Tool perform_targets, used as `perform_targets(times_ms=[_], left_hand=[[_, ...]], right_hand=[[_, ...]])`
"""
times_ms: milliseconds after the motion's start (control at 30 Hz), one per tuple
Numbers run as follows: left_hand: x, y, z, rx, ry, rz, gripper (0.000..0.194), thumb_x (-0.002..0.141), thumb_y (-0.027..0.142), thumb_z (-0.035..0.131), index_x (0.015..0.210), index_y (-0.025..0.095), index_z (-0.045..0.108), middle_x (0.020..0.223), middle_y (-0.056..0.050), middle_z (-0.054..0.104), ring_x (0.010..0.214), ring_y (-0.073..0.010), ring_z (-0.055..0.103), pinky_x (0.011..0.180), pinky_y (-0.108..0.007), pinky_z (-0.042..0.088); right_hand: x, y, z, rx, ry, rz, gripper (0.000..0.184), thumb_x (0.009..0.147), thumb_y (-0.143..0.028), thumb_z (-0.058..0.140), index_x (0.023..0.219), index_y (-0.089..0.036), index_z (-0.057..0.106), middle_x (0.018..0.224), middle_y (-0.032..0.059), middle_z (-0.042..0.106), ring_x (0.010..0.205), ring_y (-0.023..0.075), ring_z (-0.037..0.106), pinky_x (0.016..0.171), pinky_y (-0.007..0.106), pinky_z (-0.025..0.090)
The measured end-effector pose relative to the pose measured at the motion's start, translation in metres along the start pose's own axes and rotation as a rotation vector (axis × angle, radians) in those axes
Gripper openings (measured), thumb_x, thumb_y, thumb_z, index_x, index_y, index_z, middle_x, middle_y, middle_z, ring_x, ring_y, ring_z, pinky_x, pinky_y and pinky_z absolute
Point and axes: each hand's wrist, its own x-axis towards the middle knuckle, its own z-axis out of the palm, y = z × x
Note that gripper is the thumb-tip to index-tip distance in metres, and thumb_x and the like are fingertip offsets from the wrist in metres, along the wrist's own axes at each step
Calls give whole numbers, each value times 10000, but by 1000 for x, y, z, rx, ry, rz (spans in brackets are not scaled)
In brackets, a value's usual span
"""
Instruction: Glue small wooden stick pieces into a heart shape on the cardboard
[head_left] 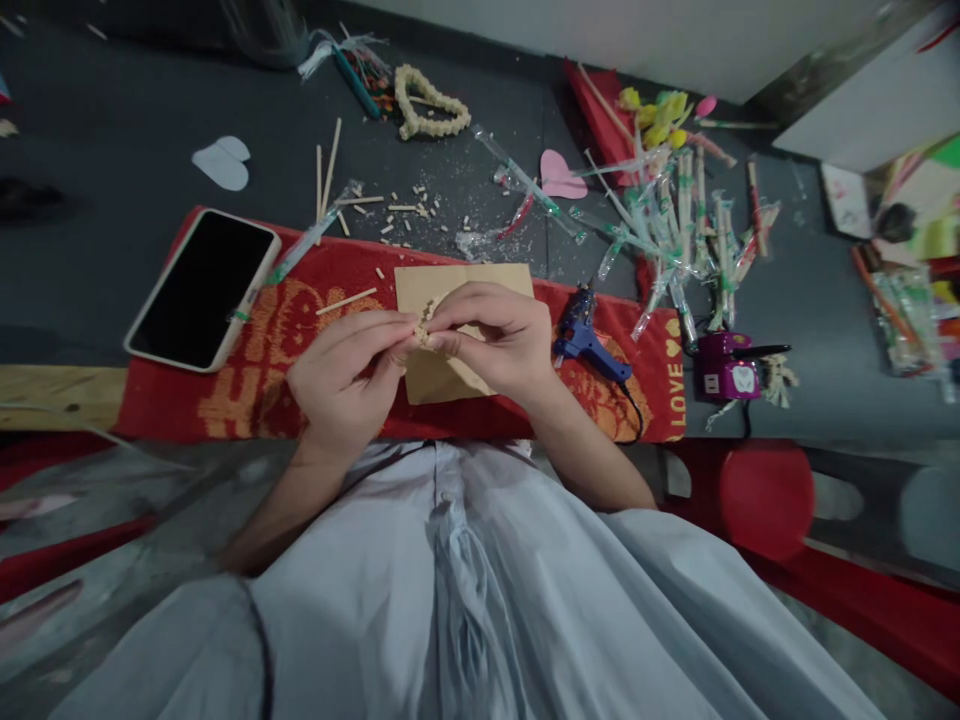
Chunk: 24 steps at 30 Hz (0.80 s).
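Between my two hands is a small piece built from short pale stick bits, much of it hidden by my fingers. My left hand pinches its left side with thumb and forefinger. From the right, my right hand grips the same piece, fingertips almost touching those of the left. Under them lies a sheet of brown card on a red towel. A blue glue gun rests on the towel just right of my right hand. A loose thin stick lies beyond my left hand.
A white-framed phone lies at the left. Behind the card are scattered cut bits and a heart-shaped frame of stick pieces. Several wrapped sticks are heaped at the right, near a purple plug block. The glue gun's cord hangs over the table edge.
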Motion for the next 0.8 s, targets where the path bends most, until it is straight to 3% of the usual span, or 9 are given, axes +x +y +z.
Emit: perform_targets(times_ms=[433,600,800], left_hand=[[0,3,-1,9,24,16,70,891,248,713,933,263,767,905,7,789,833,-148,736,808,-268,581],[-2,2,-1,76,-24,-73,133,915,354,674,902,249,755,890,-21,783,836,-177,732,812,-318,592],[2,6,-1,33,-27,-47,87,920,325,671,896,250,710,877,-19,768,838,-170,725,792,-315,588]], right_hand=[[-3,1,3,1,-13,71,258,873,-426,742,850,-171,769,793,20,748,767,110,693,731,245,550],[-3,2,2,-6,-3,49,258,882,-425,734,838,-172,762,785,17,748,761,106,687,721,241,541],[-1,-1,-1,-134,-5,2,233,908,-409,708,886,-181,749,804,15,743,768,116,681,732,258,558]])
